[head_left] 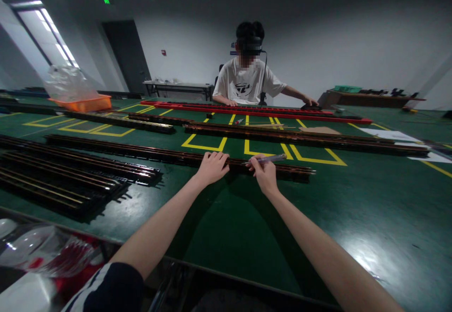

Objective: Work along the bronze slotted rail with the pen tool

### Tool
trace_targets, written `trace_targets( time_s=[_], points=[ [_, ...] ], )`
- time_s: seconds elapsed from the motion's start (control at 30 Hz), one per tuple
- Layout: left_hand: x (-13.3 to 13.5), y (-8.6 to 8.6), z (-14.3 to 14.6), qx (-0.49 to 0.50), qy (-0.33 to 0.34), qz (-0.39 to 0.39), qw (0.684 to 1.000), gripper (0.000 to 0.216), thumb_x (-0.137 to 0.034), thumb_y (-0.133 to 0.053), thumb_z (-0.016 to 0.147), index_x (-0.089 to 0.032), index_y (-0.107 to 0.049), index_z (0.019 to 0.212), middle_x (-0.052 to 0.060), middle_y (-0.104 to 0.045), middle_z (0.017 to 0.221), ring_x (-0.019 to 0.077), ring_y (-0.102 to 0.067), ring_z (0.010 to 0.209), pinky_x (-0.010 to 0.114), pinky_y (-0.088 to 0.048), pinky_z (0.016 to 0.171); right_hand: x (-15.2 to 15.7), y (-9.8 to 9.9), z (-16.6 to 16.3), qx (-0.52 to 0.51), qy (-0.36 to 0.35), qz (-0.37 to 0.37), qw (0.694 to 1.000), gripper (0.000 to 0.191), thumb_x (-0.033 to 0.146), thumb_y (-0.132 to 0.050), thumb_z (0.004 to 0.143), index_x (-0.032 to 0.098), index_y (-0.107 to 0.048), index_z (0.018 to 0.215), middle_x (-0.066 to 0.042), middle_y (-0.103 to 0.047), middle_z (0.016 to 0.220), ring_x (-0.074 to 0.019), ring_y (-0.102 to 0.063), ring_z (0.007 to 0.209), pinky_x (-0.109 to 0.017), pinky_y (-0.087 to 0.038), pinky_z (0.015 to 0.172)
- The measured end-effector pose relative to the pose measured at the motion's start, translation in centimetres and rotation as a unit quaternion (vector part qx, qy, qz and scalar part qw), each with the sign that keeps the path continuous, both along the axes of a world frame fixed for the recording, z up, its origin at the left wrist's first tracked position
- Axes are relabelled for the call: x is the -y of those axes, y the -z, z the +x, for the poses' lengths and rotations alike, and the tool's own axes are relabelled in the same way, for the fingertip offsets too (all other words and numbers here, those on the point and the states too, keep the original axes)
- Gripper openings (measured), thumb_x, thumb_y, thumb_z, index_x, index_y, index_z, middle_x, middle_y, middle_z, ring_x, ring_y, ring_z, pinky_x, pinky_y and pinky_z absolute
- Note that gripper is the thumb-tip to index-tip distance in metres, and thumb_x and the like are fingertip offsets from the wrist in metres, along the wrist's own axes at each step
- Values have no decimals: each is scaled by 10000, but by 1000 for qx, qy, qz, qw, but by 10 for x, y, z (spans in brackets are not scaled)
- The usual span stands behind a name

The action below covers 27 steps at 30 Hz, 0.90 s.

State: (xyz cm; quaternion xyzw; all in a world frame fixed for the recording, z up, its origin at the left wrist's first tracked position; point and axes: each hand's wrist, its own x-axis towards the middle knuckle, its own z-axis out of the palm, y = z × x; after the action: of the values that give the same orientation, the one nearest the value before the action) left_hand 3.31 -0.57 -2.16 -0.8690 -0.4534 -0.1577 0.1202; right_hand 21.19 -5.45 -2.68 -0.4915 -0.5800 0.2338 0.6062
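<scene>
A long dark rail with copper-coloured strips (169, 155) lies across the green table in front of me. My left hand (213, 167) rests over the rail near its middle, fingers curled across it and holding it down. In my right hand (263, 173) is a slim screwdriver with a clear purplish handle (277, 158), gripped between thumb and fingers. Its thin shaft points left to the rail, just right of my left hand. Whether the tip touches anything is too small to tell. The rail's right end (303, 174) extends past my right hand.
Several similar rails (70, 180) lie stacked at the left. Another long rail (318, 138) crosses beyond the yellow tape marks. An orange basket (81, 103) holds plastic bags. Across the table (353, 199), a person (243, 81) sits at a red rail (268, 111). Paper sheets (391, 135) lie right.
</scene>
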Motion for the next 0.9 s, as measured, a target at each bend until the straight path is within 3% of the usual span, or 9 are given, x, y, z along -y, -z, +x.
trace_targets(
  time_s=[0.4, 0.9],
  points=[
    [-6, 3, -9, 14, -11, 7, 1000, 311, -308, -414, 887, -178, -569, 1123, 90, -636, 1135, 255, -565, 1028, 426, -372, 900, 1, -1, -1, -12, -24, 1, 1000, 359, 536, -537, 808, 181, -573, 766, -51, -659, 696, -159, -605, 589, -263, -483, 482],
    [-3, 3, -4, 7, 7, 24, 1000, 318, -236, -398, 885, -181, -565, 1149, 84, -638, 1139, 248, -558, 1041, 427, -364, 903, 0, -1, -1, 55, -25, -1, 998, 297, 468, -536, 828, 184, -588, 757, -65, -690, 717, -166, -623, 589, -271, -492, 492]
  ],
)
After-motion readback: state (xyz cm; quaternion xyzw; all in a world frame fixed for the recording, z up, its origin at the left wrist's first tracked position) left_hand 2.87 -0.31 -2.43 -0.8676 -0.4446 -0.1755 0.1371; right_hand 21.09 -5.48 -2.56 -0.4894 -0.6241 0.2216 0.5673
